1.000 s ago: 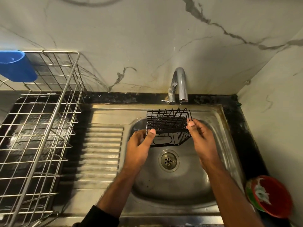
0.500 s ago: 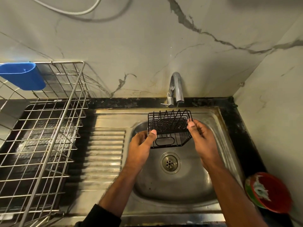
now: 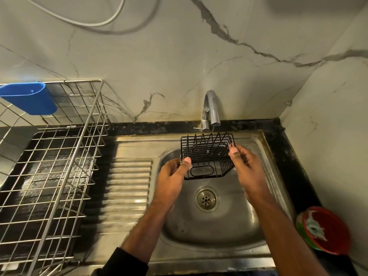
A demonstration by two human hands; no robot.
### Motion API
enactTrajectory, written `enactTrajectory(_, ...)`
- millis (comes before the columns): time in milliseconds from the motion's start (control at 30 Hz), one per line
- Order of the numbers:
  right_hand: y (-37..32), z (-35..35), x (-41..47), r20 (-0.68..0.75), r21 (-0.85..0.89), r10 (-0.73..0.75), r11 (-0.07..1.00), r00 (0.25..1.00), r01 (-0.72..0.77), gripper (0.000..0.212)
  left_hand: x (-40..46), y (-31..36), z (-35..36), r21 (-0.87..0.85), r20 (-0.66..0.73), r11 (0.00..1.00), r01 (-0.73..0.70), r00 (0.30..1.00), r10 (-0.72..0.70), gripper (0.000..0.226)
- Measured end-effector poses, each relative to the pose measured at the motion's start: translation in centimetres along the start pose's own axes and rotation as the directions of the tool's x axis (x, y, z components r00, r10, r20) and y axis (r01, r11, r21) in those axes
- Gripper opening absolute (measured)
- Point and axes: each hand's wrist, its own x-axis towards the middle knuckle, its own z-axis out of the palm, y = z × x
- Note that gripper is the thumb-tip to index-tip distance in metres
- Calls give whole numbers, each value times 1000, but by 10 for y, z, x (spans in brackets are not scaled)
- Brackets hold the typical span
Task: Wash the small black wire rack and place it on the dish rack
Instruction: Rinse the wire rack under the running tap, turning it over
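The small black wire rack (image 3: 207, 154) hangs over the steel sink basin (image 3: 215, 226), just below the chrome tap (image 3: 211, 108). A thin trickle of water drops from the spout onto its back edge. My left hand (image 3: 173, 176) grips the rack's left front corner, thumb pressed on the wires. My right hand (image 3: 246, 166) pinches the right side with thumb and fingertips. The silver wire dish rack (image 3: 59, 166) stands on the counter to the left, apart from both hands.
A blue plastic holder (image 3: 29, 99) hangs on the dish rack's back left corner. The ribbed drainboard (image 3: 127, 188) lies between dish rack and basin. A red bowl with a scrubber (image 3: 322, 230) sits at the right. Marble walls close the back and right.
The view has tilted upward, so more wall and a white cable show. Both hands keep the same hold on the rack under the tap.
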Motion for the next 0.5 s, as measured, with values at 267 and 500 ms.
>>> enactTrajectory(267,4,-10,-2,-10,-43,-61,997,998,61,15,-12,9,8,-98,25,995,12,1000,-9,8)
enactTrajectory(500,0,-14,-6,-33,-41,-33,999,999,32,18,-12,11,14,-109,37,994,17,999,-13,7)
